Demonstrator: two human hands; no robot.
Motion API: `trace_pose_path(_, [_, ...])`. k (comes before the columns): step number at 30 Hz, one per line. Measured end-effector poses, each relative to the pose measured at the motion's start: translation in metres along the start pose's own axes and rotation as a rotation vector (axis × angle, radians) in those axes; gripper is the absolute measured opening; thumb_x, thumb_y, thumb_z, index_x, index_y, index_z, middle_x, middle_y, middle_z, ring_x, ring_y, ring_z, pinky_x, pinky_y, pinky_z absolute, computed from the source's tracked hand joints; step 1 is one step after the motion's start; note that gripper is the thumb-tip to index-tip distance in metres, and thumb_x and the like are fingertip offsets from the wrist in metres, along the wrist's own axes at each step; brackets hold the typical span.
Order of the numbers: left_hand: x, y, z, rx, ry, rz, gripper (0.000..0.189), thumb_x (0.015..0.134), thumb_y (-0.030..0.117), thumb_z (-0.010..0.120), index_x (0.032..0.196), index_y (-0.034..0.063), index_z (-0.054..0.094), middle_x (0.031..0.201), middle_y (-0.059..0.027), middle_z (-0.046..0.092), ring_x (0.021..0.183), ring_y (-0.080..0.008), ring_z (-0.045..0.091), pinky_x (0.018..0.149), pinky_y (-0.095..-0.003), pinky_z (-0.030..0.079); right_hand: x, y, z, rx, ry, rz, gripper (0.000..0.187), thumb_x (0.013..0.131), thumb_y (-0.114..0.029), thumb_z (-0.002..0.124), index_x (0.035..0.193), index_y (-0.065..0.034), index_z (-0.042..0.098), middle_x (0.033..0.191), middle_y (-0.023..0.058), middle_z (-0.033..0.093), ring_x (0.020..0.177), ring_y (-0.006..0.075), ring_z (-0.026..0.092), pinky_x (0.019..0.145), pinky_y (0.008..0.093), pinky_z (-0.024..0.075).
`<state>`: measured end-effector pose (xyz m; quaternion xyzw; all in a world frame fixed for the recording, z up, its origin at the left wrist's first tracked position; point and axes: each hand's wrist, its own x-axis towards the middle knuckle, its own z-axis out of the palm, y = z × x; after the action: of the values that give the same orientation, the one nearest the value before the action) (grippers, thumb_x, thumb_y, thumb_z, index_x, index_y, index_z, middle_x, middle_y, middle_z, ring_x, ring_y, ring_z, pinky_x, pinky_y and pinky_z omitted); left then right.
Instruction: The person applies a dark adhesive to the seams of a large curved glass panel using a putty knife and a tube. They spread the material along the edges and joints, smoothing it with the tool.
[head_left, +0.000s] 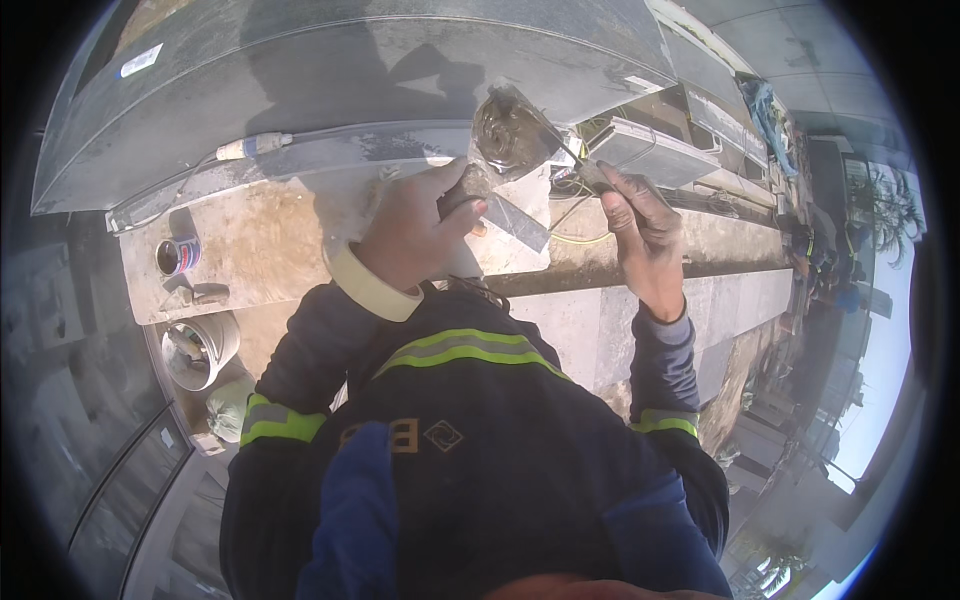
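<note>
My left hand grips a grey, crusted block-like piece, perhaps a handle, beside a mass of wet grey-brown paste. A roll of pale masking tape sits around the left wrist. Between thumb and fingers, my right hand holds the crusted handle of a thin metal tool. Its blade reaches up and left to the right edge of the paste. What supports the paste is mostly hidden. Below it lies a grey flat strip on the pale slab.
Large grey panels stand ahead. A cable connector lies along their base. At left are an open can and a white bucket with things inside. Stacked grey slabs and cables lie to the right. Other people are far right.
</note>
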<state>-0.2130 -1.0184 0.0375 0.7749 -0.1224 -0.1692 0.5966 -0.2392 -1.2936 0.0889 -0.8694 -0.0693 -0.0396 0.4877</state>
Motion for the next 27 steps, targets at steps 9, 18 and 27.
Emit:
trace_pose_path(9, [0.004, -0.008, -0.001, -0.046, 0.013, 0.010, 0.064, 0.092, 0.024, 0.072, 0.136, -0.0179, 0.053, 0.100, -0.0225, 0.072, 0.093, -0.0186, 0.066, 0.086, -0.0321, 0.051, 0.012, -0.008, -0.012, -0.276, -0.122, -0.172, 0.040, 0.090, 0.001, 0.075, 0.129, -0.0074, 0.072, 0.103, 0.0095, 0.063, 0.087, 0.0167, 0.059, 0.074, 0.0278, 0.0502])
trace_pose_path(18, [0.006, -0.005, 0.011, 0.010, 0.184, 0.154, 0.061, 0.093, 0.022, 0.072, 0.134, -0.0179, 0.054, 0.111, -0.0280, 0.071, 0.102, -0.0243, 0.069, 0.092, -0.0338, 0.052, -0.012, 0.014, -0.026, 0.416, -0.131, 0.484, 0.035, 0.109, -0.028, 0.055, 0.123, 0.0003, 0.070, 0.081, 0.0073, 0.069, 0.049, 0.0056, 0.046, 0.044, 0.0215, 0.0355])
trace_pose_path(27, [0.009, -0.004, 0.023, 0.048, 0.182, 0.150, 0.059, 0.093, 0.019, 0.072, 0.136, -0.0171, 0.053, 0.109, -0.0245, 0.071, 0.098, -0.0218, 0.067, 0.089, -0.0336, 0.052, -0.005, 0.010, 0.018, 0.241, 0.054, 0.224, 0.034, 0.106, -0.023, 0.063, 0.131, -0.0013, 0.068, 0.090, 0.0047, 0.068, 0.067, 0.0098, 0.055, 0.056, 0.0227, 0.0434])
